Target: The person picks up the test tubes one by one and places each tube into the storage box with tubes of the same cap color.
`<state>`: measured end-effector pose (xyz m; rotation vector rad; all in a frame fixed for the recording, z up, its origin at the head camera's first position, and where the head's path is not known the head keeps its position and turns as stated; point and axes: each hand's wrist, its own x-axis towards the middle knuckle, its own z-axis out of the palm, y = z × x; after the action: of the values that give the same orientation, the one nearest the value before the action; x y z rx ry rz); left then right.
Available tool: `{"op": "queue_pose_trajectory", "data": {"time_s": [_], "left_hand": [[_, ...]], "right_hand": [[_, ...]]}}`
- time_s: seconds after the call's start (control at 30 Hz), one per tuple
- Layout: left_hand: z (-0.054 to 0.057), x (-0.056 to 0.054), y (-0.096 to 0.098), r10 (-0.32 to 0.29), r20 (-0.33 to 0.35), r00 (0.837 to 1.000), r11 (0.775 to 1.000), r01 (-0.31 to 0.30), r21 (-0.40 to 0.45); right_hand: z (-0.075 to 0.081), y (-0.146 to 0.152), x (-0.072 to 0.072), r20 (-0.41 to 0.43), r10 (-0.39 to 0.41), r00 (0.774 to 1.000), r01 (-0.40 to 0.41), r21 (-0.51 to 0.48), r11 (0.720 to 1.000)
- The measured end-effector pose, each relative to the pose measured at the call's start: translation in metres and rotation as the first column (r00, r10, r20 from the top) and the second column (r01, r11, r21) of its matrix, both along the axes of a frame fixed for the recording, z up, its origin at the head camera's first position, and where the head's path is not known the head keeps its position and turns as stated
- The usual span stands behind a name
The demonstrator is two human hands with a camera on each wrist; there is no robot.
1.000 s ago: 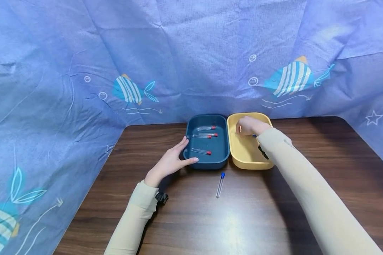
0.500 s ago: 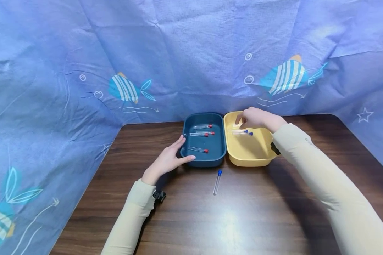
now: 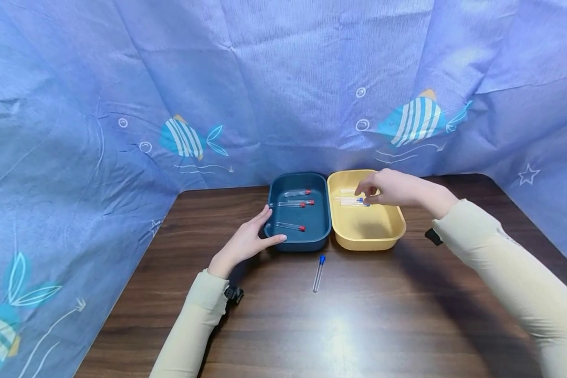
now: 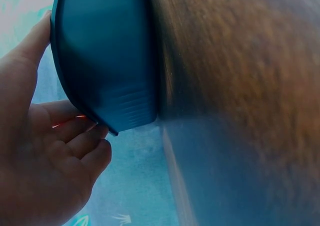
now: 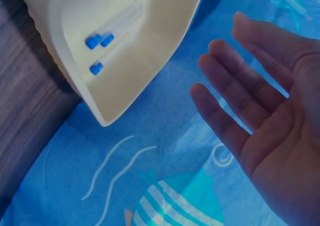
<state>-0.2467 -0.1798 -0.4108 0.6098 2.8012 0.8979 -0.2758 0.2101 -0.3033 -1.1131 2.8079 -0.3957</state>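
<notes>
My left hand (image 3: 243,244) holds the near left corner of a dark blue bin (image 3: 317,223), thumb and fingers spread along its rim. In the left wrist view, some fingers curl against the rim from outside. Several clear test tubes with red caps (image 3: 290,227) lie inside. My right hand (image 3: 392,188) hangs over a yellow bin (image 3: 370,228), its fingers loosely bent with nothing between them. Below those fingers, test tubes with blue caps (image 5: 117,20) lie on the yellow bin's floor; the right wrist view shows three caps.
A test tube with a blue cap (image 3: 318,274) lies on the brown wooden table (image 3: 264,315) in front of the bins. The two bins stand side by side near the table's far edge. Behind hangs a blue fish-print cloth (image 3: 283,105).
My right hand has lifted from deep inside the yellow bin and drawn back to the right, uncovering the blue-capped tubes. The left hand has kept its place on the blue bin.
</notes>
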Motion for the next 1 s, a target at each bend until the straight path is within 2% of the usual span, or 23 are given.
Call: {"op": "queue_pose_trajectory", "data": {"time_s": [0.17, 0.33, 0.43, 0.7, 0.87, 1.0], "left_hand": [[0.0, 0.001, -0.002, 0.0, 0.002, 1.0, 1.0, 0.0, 0.0], [-0.001, 0.002, -0.002, 0.005, -0.01, 1.0, 1.0, -0.005, -0.007], [-0.001, 0.001, -0.001, 0.002, -0.02, 1.0, 1.0, -0.002, -0.01], [0.001, 0.003, 0.0, -0.006, -0.01, 1.0, 1.0, 0.006, -0.007], [0.001, 0.003, 0.0, -0.004, -0.008, 1.0, 1.0, 0.004, -0.013], [0.0, 0.003, 0.0, 0.0, -0.011, 1.0, 1.0, 0.0, -0.009]], "right_hand": [[-0.008, -0.006, 0.018, -0.074, 0.064, 0.995, -0.068, -0.065, 0.996], [-0.013, -0.025, 0.036, -0.133, 0.163, 0.978, -0.182, -0.142, 0.973], [-0.015, -0.037, 0.046, -0.171, 0.214, 0.962, -0.238, -0.134, 0.962], [-0.022, -0.057, 0.067, -0.2, 0.265, 0.943, -0.295, -0.137, 0.946], [-0.037, -0.068, 0.08, -0.224, 0.353, 0.908, -0.391, -0.159, 0.907], [-0.053, -0.078, 0.086, -0.253, 0.428, 0.867, -0.467, -0.117, 0.877]]}}
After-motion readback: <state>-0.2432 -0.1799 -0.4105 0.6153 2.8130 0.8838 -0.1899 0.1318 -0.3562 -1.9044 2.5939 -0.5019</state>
